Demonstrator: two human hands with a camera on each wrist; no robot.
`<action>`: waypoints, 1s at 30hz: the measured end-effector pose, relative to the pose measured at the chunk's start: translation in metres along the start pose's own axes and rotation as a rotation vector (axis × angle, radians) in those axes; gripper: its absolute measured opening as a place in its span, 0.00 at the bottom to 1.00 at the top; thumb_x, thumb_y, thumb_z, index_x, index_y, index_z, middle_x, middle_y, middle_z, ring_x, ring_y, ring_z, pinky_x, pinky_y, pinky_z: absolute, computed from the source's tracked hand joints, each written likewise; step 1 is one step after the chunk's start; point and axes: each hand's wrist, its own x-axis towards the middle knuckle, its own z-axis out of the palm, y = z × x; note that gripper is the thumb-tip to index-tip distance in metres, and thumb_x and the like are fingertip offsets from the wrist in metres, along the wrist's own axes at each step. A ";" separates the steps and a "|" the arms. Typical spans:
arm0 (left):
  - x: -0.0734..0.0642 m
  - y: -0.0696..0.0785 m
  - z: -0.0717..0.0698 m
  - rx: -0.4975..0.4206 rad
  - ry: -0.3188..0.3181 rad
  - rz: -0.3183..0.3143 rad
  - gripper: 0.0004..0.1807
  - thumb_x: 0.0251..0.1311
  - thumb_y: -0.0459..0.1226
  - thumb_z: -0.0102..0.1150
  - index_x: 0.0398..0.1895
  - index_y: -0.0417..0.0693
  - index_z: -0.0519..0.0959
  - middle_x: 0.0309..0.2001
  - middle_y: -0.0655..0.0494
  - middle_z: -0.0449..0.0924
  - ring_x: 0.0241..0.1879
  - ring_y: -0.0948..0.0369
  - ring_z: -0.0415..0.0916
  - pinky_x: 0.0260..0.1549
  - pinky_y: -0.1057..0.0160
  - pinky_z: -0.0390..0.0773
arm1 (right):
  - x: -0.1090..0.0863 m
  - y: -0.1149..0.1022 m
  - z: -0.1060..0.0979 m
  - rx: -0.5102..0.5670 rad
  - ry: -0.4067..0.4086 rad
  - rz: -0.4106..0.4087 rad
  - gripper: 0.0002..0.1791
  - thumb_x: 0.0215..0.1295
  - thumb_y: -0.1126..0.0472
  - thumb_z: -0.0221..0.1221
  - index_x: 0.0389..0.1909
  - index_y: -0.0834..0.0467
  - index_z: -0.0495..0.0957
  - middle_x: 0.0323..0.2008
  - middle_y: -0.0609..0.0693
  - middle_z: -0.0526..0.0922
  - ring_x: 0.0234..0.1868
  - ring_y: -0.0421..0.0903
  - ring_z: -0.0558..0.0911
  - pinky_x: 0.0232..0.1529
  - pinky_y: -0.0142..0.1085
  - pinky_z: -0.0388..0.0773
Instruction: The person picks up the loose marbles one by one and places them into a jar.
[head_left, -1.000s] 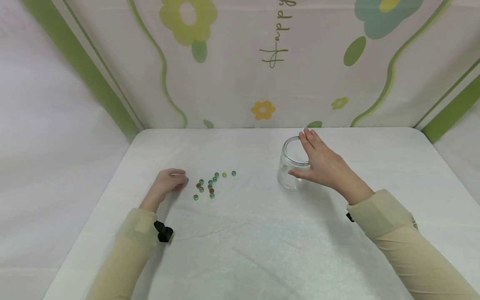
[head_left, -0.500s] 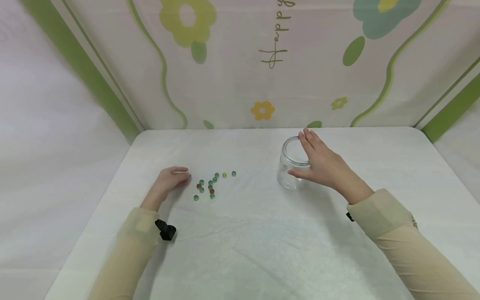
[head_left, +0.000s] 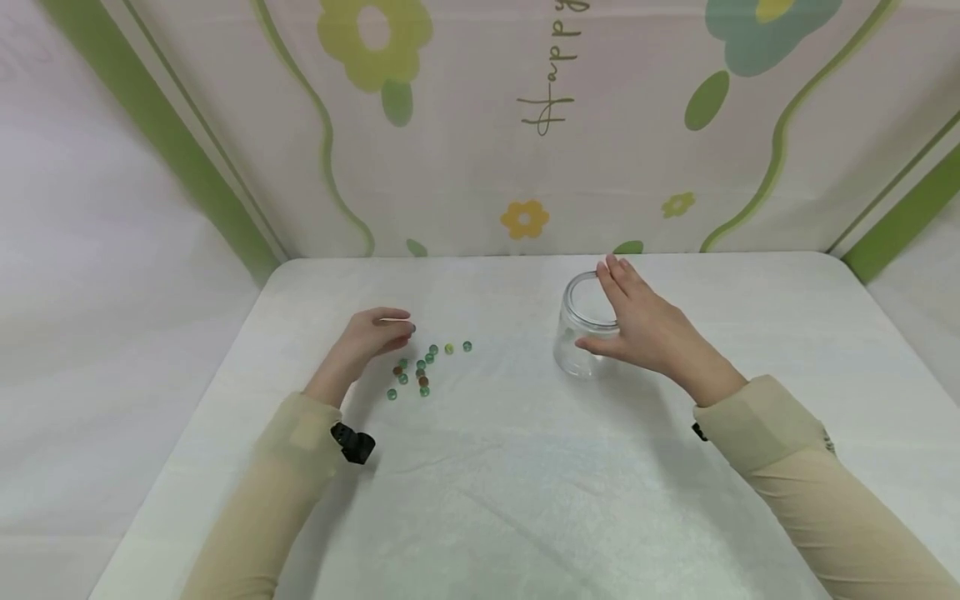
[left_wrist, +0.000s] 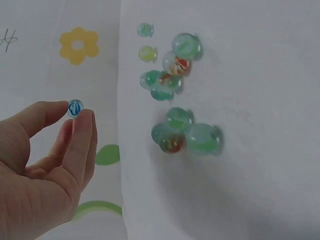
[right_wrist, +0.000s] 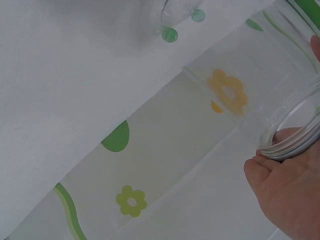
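Note:
My left hand [head_left: 360,343] pinches a clear marble with blue swirls [left_wrist: 75,108] between thumb and fingertips, raised above the table. Just below and to the right of it lies a loose group of marbles [head_left: 424,382], mostly green, with a yellow marble [left_wrist: 147,53] and some reddish-brown ones. Farther right stands an upright clear jar [head_left: 576,357], its mouth uncovered. My right hand [head_left: 648,329] holds the jar near its rim, thumb on the near side and fingers along the far side. In the right wrist view, two green marbles [right_wrist: 170,35] appear at the jar's base.
A white cloth covers the table [head_left: 480,500]. Behind it rises a patterned curtain [head_left: 450,167] with flowers and green lines. Black wrist cameras sit at the cuffs, the left camera [head_left: 354,444] being the more visible.
My left hand has lifted and moved right and away with the pinched marble, now above the upper left of the marble group. My right hand and the jar have stayed put.

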 end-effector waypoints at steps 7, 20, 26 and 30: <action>-0.004 0.029 0.019 -0.070 -0.061 0.050 0.25 0.68 0.37 0.51 0.66 0.38 0.65 0.62 0.39 0.71 0.63 0.48 0.71 0.63 0.59 0.74 | 0.001 -0.001 0.000 0.005 0.002 0.000 0.57 0.59 0.39 0.60 0.74 0.66 0.38 0.76 0.63 0.36 0.77 0.59 0.39 0.71 0.60 0.55; -0.004 0.079 0.069 -0.139 -0.111 0.173 0.19 0.66 0.35 0.55 0.58 0.40 0.72 0.56 0.42 0.76 0.56 0.51 0.76 0.58 0.61 0.78 | 0.002 0.001 0.000 0.011 0.005 0.000 0.58 0.59 0.37 0.60 0.75 0.65 0.38 0.76 0.62 0.36 0.77 0.58 0.39 0.71 0.60 0.56; -0.004 0.100 0.097 -0.176 -0.141 0.191 0.17 0.64 0.34 0.58 0.55 0.40 0.74 0.52 0.44 0.78 0.54 0.52 0.78 0.56 0.60 0.79 | 0.001 0.003 0.000 0.008 -0.003 0.011 0.58 0.59 0.37 0.59 0.75 0.65 0.38 0.76 0.61 0.36 0.77 0.58 0.39 0.69 0.61 0.57; -0.005 0.112 0.115 -0.212 -0.176 0.206 0.16 0.64 0.34 0.58 0.54 0.40 0.75 0.52 0.44 0.78 0.55 0.52 0.78 0.55 0.62 0.80 | -0.001 0.005 -0.001 0.009 -0.002 0.027 0.58 0.58 0.37 0.60 0.75 0.64 0.38 0.77 0.61 0.36 0.77 0.58 0.39 0.70 0.61 0.56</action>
